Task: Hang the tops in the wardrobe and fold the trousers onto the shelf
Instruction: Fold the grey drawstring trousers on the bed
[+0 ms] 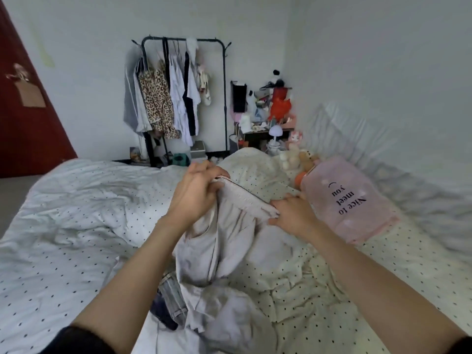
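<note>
Denim garment (169, 300) lies crumpled on the bed (51, 238), nearest the viewer, partly under the pale trousers (224, 241). Both hands grip the trousers' waistband above the bed's middle, left hand (198, 191) with fingers curled round one end, right hand (293, 213) pinching the other, legs hanging onto the sheet. Pink pillow (350, 198) lies on the bed's right side; clothes rack (178, 98) stands beyond the bed at the wall.
</note>
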Demonstrator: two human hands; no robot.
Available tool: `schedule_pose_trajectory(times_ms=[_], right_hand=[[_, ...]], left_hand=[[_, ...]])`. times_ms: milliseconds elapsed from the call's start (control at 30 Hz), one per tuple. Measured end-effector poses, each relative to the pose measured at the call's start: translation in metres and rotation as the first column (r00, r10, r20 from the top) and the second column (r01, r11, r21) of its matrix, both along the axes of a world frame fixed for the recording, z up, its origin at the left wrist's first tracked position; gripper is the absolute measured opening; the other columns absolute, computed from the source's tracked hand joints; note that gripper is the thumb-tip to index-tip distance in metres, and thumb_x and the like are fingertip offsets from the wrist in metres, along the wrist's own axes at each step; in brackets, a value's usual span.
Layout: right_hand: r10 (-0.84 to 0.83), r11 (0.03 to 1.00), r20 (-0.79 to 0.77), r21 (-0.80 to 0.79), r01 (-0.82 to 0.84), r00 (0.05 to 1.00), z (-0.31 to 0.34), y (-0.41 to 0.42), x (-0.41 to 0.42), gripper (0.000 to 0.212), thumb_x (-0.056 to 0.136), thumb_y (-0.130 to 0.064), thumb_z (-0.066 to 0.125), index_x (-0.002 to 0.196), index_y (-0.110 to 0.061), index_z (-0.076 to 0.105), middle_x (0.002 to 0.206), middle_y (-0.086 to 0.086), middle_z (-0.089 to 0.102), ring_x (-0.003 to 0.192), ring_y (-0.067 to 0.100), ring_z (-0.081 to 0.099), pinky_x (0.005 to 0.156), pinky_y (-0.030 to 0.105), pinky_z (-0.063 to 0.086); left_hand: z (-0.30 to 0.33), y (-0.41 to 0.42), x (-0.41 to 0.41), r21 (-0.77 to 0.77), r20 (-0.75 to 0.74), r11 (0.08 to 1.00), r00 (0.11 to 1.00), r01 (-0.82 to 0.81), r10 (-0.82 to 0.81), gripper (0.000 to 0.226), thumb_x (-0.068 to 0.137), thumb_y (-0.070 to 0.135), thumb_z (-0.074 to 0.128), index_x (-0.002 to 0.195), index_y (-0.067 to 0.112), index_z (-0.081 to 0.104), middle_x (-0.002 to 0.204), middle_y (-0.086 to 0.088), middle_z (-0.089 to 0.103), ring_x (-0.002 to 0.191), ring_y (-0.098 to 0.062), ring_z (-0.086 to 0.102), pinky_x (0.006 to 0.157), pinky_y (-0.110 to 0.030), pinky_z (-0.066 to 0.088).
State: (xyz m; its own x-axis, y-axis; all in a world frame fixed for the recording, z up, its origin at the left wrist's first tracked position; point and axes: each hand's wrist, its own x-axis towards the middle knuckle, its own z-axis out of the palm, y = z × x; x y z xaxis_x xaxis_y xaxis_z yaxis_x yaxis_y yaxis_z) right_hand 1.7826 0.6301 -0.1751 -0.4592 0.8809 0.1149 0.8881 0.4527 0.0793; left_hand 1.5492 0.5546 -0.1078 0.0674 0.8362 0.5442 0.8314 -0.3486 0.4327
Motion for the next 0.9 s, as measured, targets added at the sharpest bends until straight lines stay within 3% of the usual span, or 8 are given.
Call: schedule_pose_trajectory(times_ms=[100, 200, 300, 400, 467, 567, 767, 900], right_hand=[[-0.156, 0.987, 0.037, -0.034, 0.158, 0.987, 0.008, -0.009, 0.065, 0.016, 0.09, -0.039, 0.054, 0.093, -0.026, 0.061, 0.09, -0.003, 0.064, 0.094, 0.02, 0.058, 0.087, 0.035, 0.034], [-0.247, 0.951, -0.196, -0.236, 0.199, 0.949, 0.002, -0.018, 0.115, 0.014, 0.091, -0.04, 0.054, 0.096, -0.028, 0.059, 0.088, -0.01, 0.06, 0.093, 0.015, 0.059, 0.093, 0.036, 0.038], [-0.322, 0.838, -0.542, -0.545, -0.033, 0.776, 0.009, -0.033, 0.134, 0.05, 0.086, -0.04, 0.065, 0.13, -0.02, 0.05, 0.123, -0.002, 0.056, 0.112, 0.015, 0.055, 0.093, 0.031, 0.044], [-0.336, 0.662, -0.572, -0.708, -0.244, 0.749, 0.022, -0.046, 0.136, 0.073, 0.079, -0.055, 0.064, 0.141, -0.027, 0.037, 0.132, -0.007, 0.048, 0.121, 0.01, 0.047, 0.093, 0.026, 0.039], [-0.352, 0.652, -0.641, -0.691, -0.313, 0.681, 0.03, -0.051, 0.132, 0.061, 0.085, -0.061, 0.051, 0.136, -0.029, 0.043, 0.128, -0.011, 0.053, 0.115, 0.007, 0.053, 0.095, 0.03, 0.041], [-0.319, 0.843, -0.8, -0.485, -0.235, 0.508, 0.038, -0.05, 0.117, 0.041, 0.097, -0.045, 0.04, 0.122, -0.017, 0.058, 0.117, 0.001, 0.066, 0.093, 0.013, 0.066, 0.085, 0.025, 0.048], [-0.13, 0.839, -0.709, -0.451, -0.303, 0.694, 0.037, -0.06, 0.072, 0.076, 0.067, -0.077, 0.054, 0.124, -0.027, 0.057, 0.111, -0.011, 0.063, 0.102, 0.008, 0.059, 0.092, 0.028, 0.045], [-0.082, 0.913, -0.687, -0.343, -0.223, 0.722, 0.03, -0.058, 0.033, 0.037, 0.078, -0.066, 0.054, 0.076, -0.029, 0.05, 0.077, -0.013, 0.058, 0.077, 0.013, 0.057, 0.064, 0.025, 0.042]], left_hand=[[0.031, 0.002, 0.032, 0.084, 0.067, 0.993, 0.995, -0.082, 0.076, 0.019, 0.087, 0.003, 0.059, 0.099, 0.013, 0.07, 0.098, -0.01, 0.059, 0.102, -0.03, 0.049, 0.084, -0.027, 0.035], [0.051, 0.004, 0.057, 0.111, 0.14, 0.976, 0.976, -0.185, 0.169, 0.019, 0.086, 0.002, 0.059, 0.097, 0.013, 0.07, 0.098, -0.012, 0.059, 0.103, -0.031, 0.052, 0.084, -0.027, 0.035], [0.058, 0.002, 0.087, 0.098, 0.121, 0.976, 0.976, -0.193, 0.18, 0.018, 0.087, 0.003, 0.059, 0.098, 0.012, 0.07, 0.099, -0.012, 0.059, 0.105, -0.032, 0.052, 0.088, -0.034, 0.04], [0.058, -0.005, 0.106, 0.1, 0.069, 0.979, 0.983, -0.177, 0.171, 0.017, 0.087, 0.003, 0.059, 0.097, 0.012, 0.07, 0.1, -0.011, 0.058, 0.103, -0.031, 0.052, 0.088, -0.037, 0.041], [0.057, -0.011, 0.113, 0.098, 0.059, 0.981, 0.985, -0.167, 0.162, 0.018, 0.087, 0.002, 0.059, 0.097, 0.012, 0.07, 0.097, -0.005, 0.056, 0.103, -0.031, 0.051, 0.086, -0.036, 0.041], [0.059, -0.018, 0.114, 0.097, 0.05, 0.983, 0.987, -0.156, 0.152, 0.018, 0.087, 0.004, 0.059, 0.097, 0.013, 0.07, 0.095, -0.003, 0.055, 0.103, -0.03, 0.051, 0.087, -0.037, 0.042], [0.065, -0.025, 0.103, 0.109, 0.033, 0.981, 0.987, -0.16, 0.158, 0.018, 0.088, 0.005, 0.059, 0.098, 0.015, 0.069, 0.09, 0.003, 0.047, 0.101, -0.028, 0.05, 0.084, -0.034, 0.04], [0.07, -0.026, 0.092, 0.124, 0.06, 0.979, 0.987, -0.159, 0.152, 0.018, 0.087, 0.004, 0.059, 0.097, 0.015, 0.07, 0.091, 0.001, 0.05, 0.096, -0.029, 0.051, 0.084, -0.034, 0.041]])
